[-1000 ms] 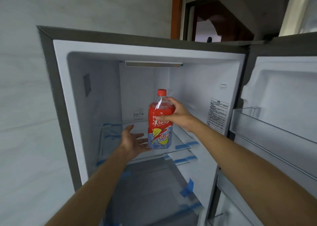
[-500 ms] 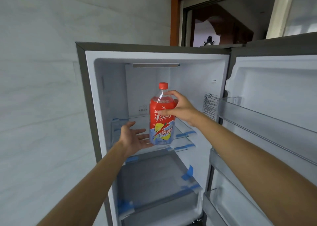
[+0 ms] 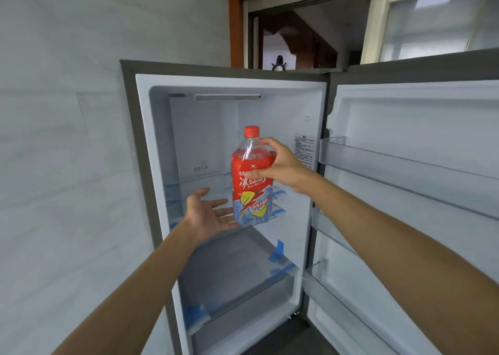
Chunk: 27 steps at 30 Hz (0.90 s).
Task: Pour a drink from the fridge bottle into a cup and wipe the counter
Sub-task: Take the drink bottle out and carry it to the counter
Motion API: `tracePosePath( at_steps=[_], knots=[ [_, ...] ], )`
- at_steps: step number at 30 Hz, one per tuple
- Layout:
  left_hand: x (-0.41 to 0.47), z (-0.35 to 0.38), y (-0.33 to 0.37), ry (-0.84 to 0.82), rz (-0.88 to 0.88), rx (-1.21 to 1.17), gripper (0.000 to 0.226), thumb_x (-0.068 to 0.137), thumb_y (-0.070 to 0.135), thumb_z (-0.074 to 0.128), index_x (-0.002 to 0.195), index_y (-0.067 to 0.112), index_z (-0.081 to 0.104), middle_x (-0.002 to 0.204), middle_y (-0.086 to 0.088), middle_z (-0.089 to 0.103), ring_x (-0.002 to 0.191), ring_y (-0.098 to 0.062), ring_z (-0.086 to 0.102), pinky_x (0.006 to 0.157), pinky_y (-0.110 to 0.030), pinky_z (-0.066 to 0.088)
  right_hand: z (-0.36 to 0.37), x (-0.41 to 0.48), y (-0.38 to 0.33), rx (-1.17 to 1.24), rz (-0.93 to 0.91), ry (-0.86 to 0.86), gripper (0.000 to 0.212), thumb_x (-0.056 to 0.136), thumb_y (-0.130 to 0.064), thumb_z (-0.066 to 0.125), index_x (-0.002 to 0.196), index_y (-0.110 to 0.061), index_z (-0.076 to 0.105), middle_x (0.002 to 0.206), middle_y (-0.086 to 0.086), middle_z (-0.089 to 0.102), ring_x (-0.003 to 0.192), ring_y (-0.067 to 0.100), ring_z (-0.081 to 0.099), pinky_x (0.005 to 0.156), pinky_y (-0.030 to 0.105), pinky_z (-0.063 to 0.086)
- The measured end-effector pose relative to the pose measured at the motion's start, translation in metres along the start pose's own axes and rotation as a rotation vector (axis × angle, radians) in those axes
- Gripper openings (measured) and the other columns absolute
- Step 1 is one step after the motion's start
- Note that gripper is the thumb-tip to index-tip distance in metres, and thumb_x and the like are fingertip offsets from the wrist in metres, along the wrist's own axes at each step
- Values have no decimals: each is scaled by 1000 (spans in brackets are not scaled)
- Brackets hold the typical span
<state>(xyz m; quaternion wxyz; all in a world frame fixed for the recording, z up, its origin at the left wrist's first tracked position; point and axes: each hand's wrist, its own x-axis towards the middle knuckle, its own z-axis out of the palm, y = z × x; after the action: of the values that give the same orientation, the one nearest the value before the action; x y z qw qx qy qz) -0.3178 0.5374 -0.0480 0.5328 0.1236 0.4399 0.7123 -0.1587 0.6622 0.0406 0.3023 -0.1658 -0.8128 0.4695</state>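
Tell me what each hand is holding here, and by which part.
The right hand grips the ice tea bottle around its upper body, just below the neck. The left hand is open, palm up beside the bottle's base, gripping nothing.

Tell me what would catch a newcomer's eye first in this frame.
The red-capped ice tea bottle stands out, held upright in front of the open fridge, whose shelves look bare. The right hand grips its upper body while the left hand is open, palm up, by its base.
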Motion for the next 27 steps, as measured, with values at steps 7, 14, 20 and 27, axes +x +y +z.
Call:
tracePosePath(
  at_steps=[7, 14, 20, 27],
  knots=[
    [-12, -8, -5, -133, -121, 88, 64, 98, 48, 36, 139, -1, 39, 131, -30, 52, 105, -47, 59, 76, -59, 50, 19, -47, -14, -47, 80, 178, 73, 69, -18, 89, 129, -30, 50, 117, -5, 62, 96, 11, 67, 68, 27, 60],
    [-26, 1, -30, -261, -237, 127, 64, 98, 47, 37, 140, -2, 40, 129, -31, 53, 111, -49, 57, 88, -61, 48, 23, -101, -30, -87, 158, 334, 76, 66, -12, 90, 129, -26, 51, 120, 0, 65, 102, 18, 69, 79, 39, 62],
    [-38, 28, -67, -374, -323, 149, 65, 96, 46, 39, 140, -2, 40, 128, -31, 53, 103, -48, 59, 77, -59, 49, 8, -163, -39, -175, 231, 477, 78, 65, -18, 92, 131, -28, 51, 124, 5, 65, 105, 22, 68, 81, 42, 61],
    [-73, 82, -142, -545, -510, 188, 67, 94, 46, 44, 142, -1, 39, 132, -29, 55, 108, -48, 60, 83, -62, 50, -16, -266, -64, -276, 328, 650, 76, 67, -11, 90, 131, -25, 51, 120, 2, 66, 102, 19, 69, 83, 38, 61]
  ],
)
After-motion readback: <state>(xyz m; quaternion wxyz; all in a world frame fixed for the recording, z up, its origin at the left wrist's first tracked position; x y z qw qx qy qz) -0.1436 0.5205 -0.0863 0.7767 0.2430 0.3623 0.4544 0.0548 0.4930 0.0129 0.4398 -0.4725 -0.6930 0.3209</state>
